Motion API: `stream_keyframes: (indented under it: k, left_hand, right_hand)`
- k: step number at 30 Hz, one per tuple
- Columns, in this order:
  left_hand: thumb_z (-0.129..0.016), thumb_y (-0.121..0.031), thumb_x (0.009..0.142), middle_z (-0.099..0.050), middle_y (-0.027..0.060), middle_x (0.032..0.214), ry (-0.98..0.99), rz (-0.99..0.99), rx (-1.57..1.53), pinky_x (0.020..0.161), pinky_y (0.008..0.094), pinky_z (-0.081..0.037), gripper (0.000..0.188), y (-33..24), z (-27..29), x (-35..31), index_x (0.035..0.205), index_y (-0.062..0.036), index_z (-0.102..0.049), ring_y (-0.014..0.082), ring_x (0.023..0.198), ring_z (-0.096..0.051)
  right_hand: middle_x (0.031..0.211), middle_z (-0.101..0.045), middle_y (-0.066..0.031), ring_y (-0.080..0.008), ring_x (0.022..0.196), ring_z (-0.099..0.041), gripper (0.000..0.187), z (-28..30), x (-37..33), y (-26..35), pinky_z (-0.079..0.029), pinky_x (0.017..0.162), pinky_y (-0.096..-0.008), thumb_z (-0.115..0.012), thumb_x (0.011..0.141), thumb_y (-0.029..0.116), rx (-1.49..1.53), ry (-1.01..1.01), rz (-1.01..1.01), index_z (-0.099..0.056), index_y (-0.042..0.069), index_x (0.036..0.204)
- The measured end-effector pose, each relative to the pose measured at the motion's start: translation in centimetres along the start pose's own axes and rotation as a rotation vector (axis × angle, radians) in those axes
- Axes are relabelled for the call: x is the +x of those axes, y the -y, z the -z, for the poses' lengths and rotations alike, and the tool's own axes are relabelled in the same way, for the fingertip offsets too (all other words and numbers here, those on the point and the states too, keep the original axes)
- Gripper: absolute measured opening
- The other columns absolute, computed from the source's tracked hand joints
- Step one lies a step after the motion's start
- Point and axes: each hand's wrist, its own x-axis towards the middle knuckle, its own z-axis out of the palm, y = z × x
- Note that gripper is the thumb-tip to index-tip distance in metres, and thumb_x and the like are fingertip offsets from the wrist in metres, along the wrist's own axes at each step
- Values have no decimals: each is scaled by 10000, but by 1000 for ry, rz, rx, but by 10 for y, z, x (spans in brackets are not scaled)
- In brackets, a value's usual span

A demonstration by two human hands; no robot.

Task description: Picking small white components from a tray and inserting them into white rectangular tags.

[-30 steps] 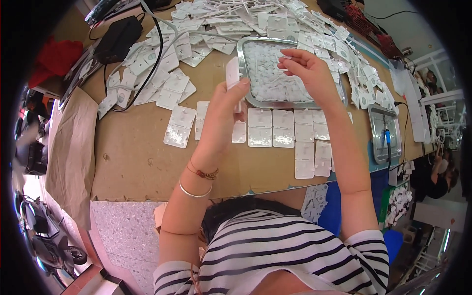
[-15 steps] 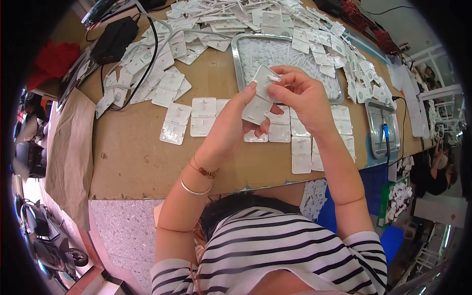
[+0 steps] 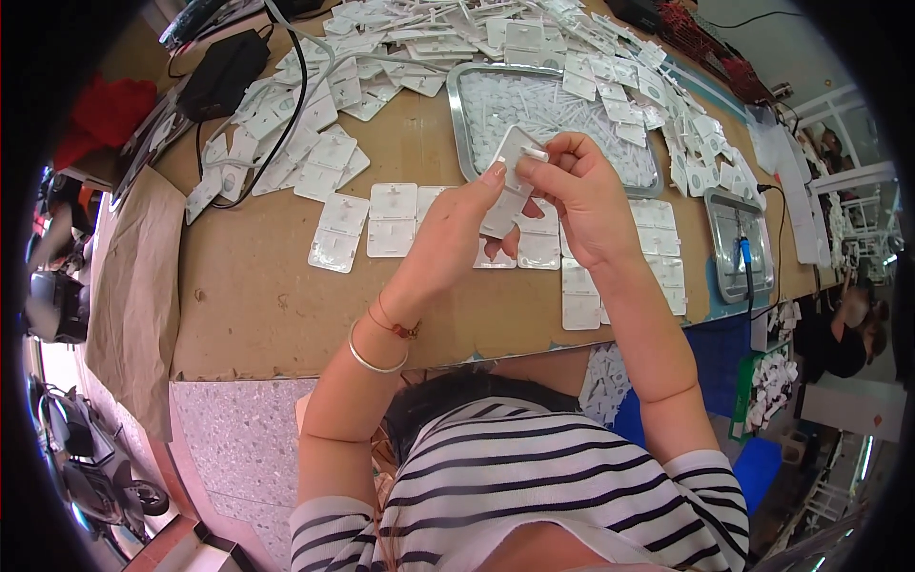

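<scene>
Above the table, my left hand [image 3: 446, 234] is closed around a thin white plastic panel [image 3: 501, 215], held tilted with its moulded inner side showing. My right hand [image 3: 593, 205] pinches a small white plastic piece [image 3: 536, 153] against the panel's upper part, thumb and forefinger together. Fingers partly cover where the piece meets the panel. Below and beside my hands, similar white panels [image 3: 337, 232] lie in rows on the cardboard-brown tabletop [image 3: 257, 305]. Just beyond my hands stands a metal tray [image 3: 457, 114] filled with small white plastic parts.
A big heap of white panels [image 3: 438, 43] spreads around the far side of the tray. A black power adapter [image 3: 225, 76] and cables lie at the far left. On the right, a smaller metal tray [image 3: 724, 214] holds a blue-and-black corded tool [image 3: 745, 253]. Brown paper [image 3: 133, 305] hangs over the left edge.
The panel has turned to a steeper angle, showing a narrower face. My right hand has shifted slightly, still pinching at the panel's upper part.
</scene>
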Motion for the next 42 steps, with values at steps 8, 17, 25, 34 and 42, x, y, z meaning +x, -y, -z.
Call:
stream_keyframes:
  k: [8,17,25,34,42]
  left_hand:
    - [-404,-341,970,-558,89,616,-120,-314,326,570,313,-411,425,5,-14,-23,902,32,-595,157,572,-515]
    - [-499,-363,886,-560,200,528,-143,87,1065,499,409,-468,490,39,-39,-58,578,-6,-632,376,510,-579]
    - [-518,-409,877,-572,190,546,-74,33,1475,451,383,-469,510,31,-43,-22,581,-10,-630,319,503,-594]
    - [-586,-206,771,-633,89,930,-692,-249,1950,724,369,-471,181,11,133,104,878,-79,-659,267,922,-554]
    - [-588,-197,761,-640,92,896,-472,-207,2257,712,357,-440,179,10,136,132,757,-61,-705,253,908,-551]
  right_hand:
    - [868,-598,-31,-103,773,-576,314,6,-24,7,-456,713,-239,-683,774,-4,-9,37,25,-489,52,1013]
    - [835,-633,-6,-76,757,-569,156,61,-51,11,-462,700,-231,-664,822,127,-838,165,11,-642,25,937]
    - [834,-619,7,-57,781,-546,134,87,-48,19,-437,714,-207,-646,853,129,-703,39,-4,-632,20,930]
    - [825,-618,11,-52,769,-536,161,85,-13,22,-424,716,-202,-637,864,167,-759,5,28,-634,20,930]
    - [809,-646,-32,-87,731,-570,185,81,41,19,-454,673,-234,-659,832,183,-983,-43,122,-651,13,905]
